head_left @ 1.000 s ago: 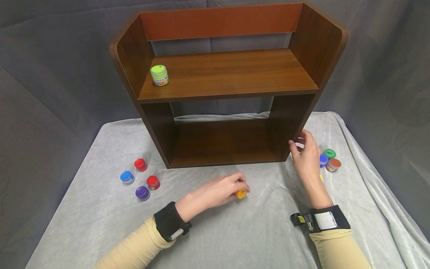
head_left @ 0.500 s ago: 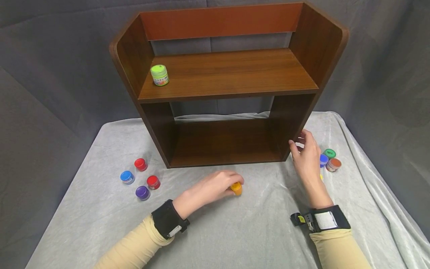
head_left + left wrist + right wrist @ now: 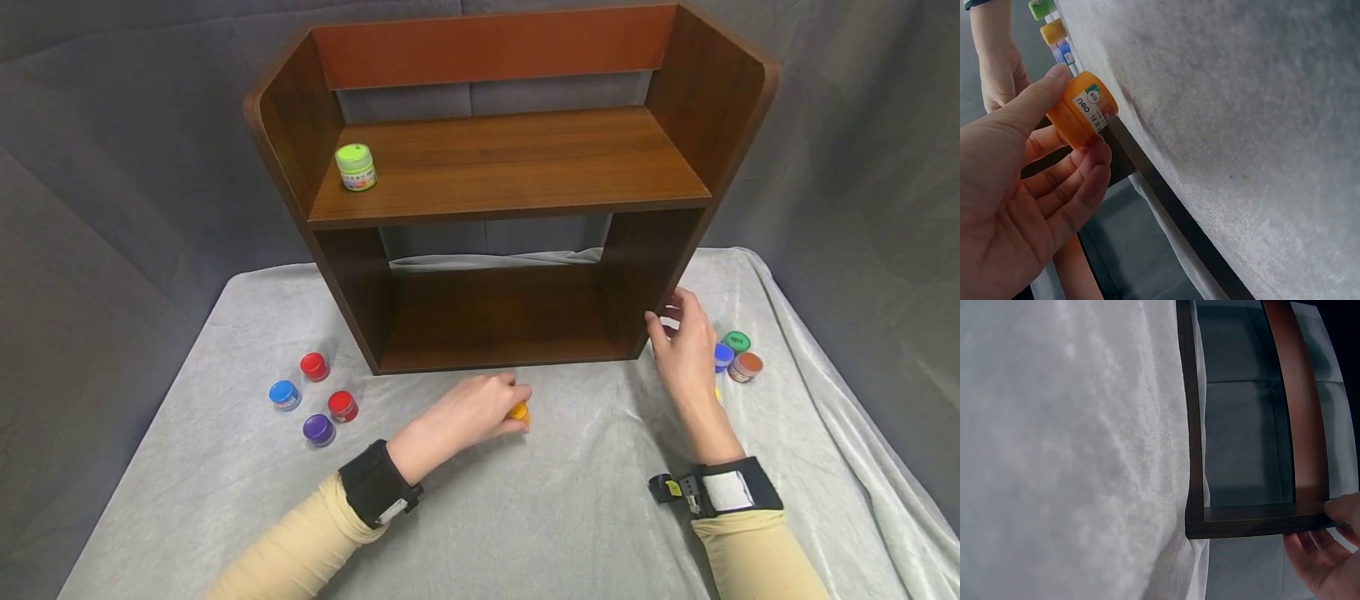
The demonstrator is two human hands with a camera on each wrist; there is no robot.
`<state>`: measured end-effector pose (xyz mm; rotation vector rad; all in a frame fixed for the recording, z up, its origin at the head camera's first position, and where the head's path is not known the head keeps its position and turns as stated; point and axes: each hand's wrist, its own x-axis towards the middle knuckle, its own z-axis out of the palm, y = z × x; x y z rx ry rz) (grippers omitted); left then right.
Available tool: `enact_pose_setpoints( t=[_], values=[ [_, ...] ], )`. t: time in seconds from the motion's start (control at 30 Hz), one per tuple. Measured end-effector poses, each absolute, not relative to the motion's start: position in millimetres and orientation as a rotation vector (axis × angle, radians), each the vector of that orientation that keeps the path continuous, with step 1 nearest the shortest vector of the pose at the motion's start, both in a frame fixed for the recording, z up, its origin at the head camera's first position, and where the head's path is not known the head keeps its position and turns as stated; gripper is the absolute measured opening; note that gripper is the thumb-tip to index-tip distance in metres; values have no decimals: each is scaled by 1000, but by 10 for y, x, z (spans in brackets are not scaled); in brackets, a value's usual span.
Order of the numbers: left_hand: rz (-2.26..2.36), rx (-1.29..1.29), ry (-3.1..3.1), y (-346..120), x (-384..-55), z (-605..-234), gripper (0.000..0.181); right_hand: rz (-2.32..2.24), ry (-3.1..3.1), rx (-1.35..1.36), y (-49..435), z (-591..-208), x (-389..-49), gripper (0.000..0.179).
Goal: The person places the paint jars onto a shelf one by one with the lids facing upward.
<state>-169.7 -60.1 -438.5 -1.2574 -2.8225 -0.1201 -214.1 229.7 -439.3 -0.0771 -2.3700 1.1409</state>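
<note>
My left hand (image 3: 471,410) pinches a small orange paint jar (image 3: 519,412) between thumb and fingers, in front of the shelf's bottom board. In the left wrist view, the label of the orange jar (image 3: 1088,107) faces the camera. With thumb on the inner face and fingers on the outer, my right hand (image 3: 684,354) grips the right side panel of the brown wooden shelf (image 3: 510,158). The right wrist view shows the same grip on the panel (image 3: 1260,522). A lime-green jar (image 3: 356,168) stands at the left end of the upper board.
Left of the shelf, two red jars (image 3: 342,407), a blue jar (image 3: 285,396) and a purple jar (image 3: 319,430) stand on the grey cloth (image 3: 525,533). Beyond the right hand are a green jar (image 3: 737,342), a brown jar (image 3: 746,367), a blue jar (image 3: 723,357) and a partly hidden yellow one.
My left hand has drawn the orange jar leftward and slightly toward the shelf, and more of the jar now shows between thumb and fingers. The right hand keeps its grip on the panel.
</note>
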Motion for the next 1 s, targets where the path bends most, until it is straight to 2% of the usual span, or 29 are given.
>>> enact_pose_setpoints(
  t=[0.23, 0.47, 0.57, 0.67, 0.73, 1.0],
  values=[
    [21, -1215, -2851, -555, -1700, -4417, 36, 1140, -2355, -65, 2291, -4386, -2140, 37],
    [-67, -1210, -2858, -572, -1705, -4437, 40, 1136, -2349, -60, 2289, -4381, -2134, 37],
    [-216, -1241, -2875, -611, -1724, -4388, 34, 1140, -2346, -59, 2290, -4381, -2136, 36],
    [-412, -1301, -2906, -663, -1753, -4317, 17, 1145, -2343, -62, 2290, -4380, -2138, 36],
    [-499, -1348, -2932, -695, -1773, -4277, 13, 1145, -2344, -64, 2291, -4380, -2138, 36],
    [-586, -1542, -2964, -753, -1804, -4331, 30, 1157, -2343, -67, 2288, -4381, -2134, 36]
  ],
)
